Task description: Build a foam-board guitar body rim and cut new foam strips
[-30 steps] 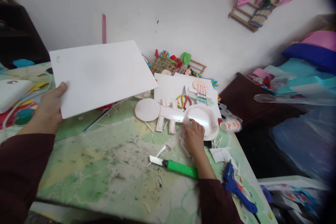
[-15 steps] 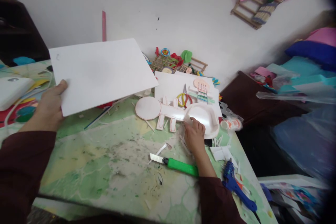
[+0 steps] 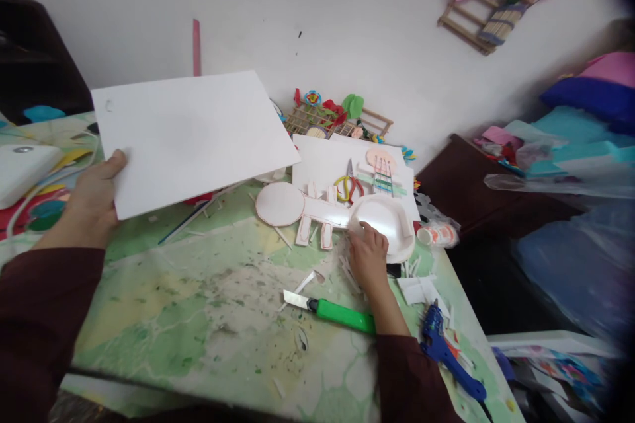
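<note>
My left hand (image 3: 96,201) grips the lower left corner of a large white foam board (image 3: 198,142), thumb on its face, and holds it tilted above the table's left part. My right hand (image 3: 368,251) has its fingers curled at the near left rim of a shallow white foam plate (image 3: 384,219). Left of the plate lie a white cut-out disc (image 3: 280,203) with a reddish outline and white strip pieces (image 3: 325,213). A utility knife (image 3: 342,314) with a green handle, blade out, lies nearer me, partly behind my right forearm.
Red and yellow-handled scissors (image 3: 350,186) lie on a white sheet (image 3: 315,152) behind the plate. A blue glue gun (image 3: 449,353) and paper scraps (image 3: 419,289) are at the right edge. A paper cup (image 3: 437,234) lies beside the plate. A white device (image 3: 27,172) stands far left.
The board in my left hand has shifted very slightly left. My right hand stays at the plate, and the things on the table are unmoved.
</note>
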Motion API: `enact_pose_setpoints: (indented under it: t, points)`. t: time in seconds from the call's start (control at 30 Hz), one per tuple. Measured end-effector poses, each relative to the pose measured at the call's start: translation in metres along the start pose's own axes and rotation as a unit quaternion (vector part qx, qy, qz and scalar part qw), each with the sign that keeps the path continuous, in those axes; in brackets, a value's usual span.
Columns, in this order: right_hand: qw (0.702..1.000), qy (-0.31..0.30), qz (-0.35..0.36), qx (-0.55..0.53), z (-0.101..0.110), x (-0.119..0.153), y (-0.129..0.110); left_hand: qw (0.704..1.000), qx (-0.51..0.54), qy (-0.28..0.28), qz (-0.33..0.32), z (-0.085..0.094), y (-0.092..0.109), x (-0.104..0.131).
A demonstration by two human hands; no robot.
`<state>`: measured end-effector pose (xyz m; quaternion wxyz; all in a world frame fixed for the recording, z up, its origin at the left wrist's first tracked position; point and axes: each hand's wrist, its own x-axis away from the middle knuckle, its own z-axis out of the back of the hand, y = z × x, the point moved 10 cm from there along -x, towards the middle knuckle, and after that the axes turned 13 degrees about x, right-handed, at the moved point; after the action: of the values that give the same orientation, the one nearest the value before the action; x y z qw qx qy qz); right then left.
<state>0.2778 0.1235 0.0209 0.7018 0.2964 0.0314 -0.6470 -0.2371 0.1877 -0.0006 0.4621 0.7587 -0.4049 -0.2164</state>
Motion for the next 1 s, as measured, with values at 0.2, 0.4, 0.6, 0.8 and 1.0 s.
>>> enact_pose_setpoints:
  t: [0.2, 0.4, 0.6, 0.8, 1.0]
  points:
    - [0.999, 0.044, -0.007, -0.017, 0.018, 0.001, 0.003, 0.998, 0.029, 0.048, -0.003, 0.003, -0.002, 0.003]
    - [0.994, 0.103, 0.018, -0.044, 0.064, 0.007, -0.011, 0.998, 0.047, -0.036, 0.024, -0.017, -0.007, 0.019]
    - [0.984, 0.07, 0.144, -0.079, 0.092, 0.034, -0.042, 0.984, 0.098, -0.141, 0.054, -0.045, -0.01, 0.035]
    - [0.962, -0.042, 0.224, -0.147, 0.062, 0.099, -0.059, 0.971, 0.117, -0.189, 0.089, -0.067, -0.019, 0.052]
    - [0.964, -0.092, 0.206, -0.14, 0.044, 0.119, -0.052, 0.956, 0.099, -0.21, 0.178, -0.092, -0.049, 0.085]
